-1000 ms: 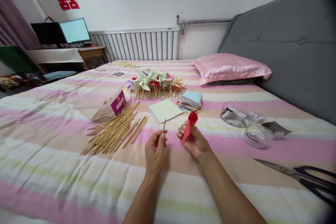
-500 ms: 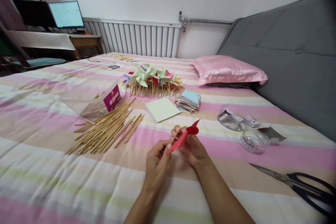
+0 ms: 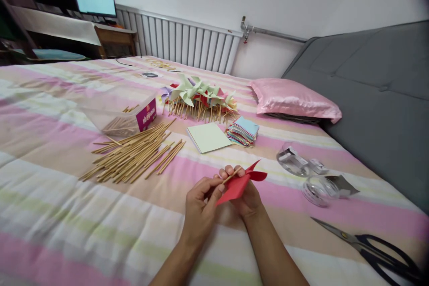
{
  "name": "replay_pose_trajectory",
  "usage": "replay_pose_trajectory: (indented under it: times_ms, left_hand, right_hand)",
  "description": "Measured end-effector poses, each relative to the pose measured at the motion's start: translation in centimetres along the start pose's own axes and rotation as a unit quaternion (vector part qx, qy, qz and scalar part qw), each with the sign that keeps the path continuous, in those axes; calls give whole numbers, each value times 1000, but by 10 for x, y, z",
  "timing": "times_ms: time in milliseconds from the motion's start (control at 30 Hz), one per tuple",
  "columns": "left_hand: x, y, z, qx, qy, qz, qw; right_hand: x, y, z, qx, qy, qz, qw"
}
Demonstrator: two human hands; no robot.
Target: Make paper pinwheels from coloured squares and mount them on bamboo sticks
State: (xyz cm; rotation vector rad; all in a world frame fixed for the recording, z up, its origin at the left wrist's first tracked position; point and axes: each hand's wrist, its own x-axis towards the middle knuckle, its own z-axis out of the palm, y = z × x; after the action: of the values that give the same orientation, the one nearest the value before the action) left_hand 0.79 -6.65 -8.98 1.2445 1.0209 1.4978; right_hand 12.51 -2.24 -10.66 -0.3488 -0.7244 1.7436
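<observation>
A person's two hands meet low in the centre of the view above a striped bed [image 3: 50, 178]. The left hand [image 3: 201, 203] pinches a thin wooden stick [image 3: 231, 175] between thumb and fingertips, while the right hand [image 3: 246, 196] grips a folded red paper pinwheel [image 3: 241, 183], its fingers curled behind the paper. The stick's tip lies against the pinwheel, both held clear of the bedding. At about ten o'clock from the hands, a loose pile of wooden sticks [image 3: 134, 154] is spread on the bed, with a clear plastic box [image 3: 124, 114] just beyond it. At twelve o'clock lie a pale green paper square [image 3: 208, 137] and a stack of coloured paper [image 3: 244, 131], and farther back a heap of finished pinwheels [image 3: 199, 98]. Rolls of clear tape [image 3: 317, 187] sit at three o'clock, black-handled scissors [image 3: 368, 243] at four o'clock. A pink pillow [image 3: 295, 100] rests against the grey headboard [image 3: 375, 85].
</observation>
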Motion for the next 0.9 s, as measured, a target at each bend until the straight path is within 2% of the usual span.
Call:
replay_pose_trajectory:
  times_ms: [167, 367, 533, 900]
  left_hand:
    - [-1, 1, 2, 2, 5, 26, 1000]
    - [-3, 1, 3, 19, 14, 38, 999]
    - [-3, 2, 3, 23, 9, 39, 999]
    - [-3, 0, 2, 25, 6, -15, 1000]
  right_hand:
    - [0, 1, 1, 19, -15, -3, 1000]
    - [0, 1, 0, -3, 8, -9, 1000]
    - [0, 1, -2, 8, 3, -18, 1000]
    - [2, -2, 5, -77, 30, -61, 995]
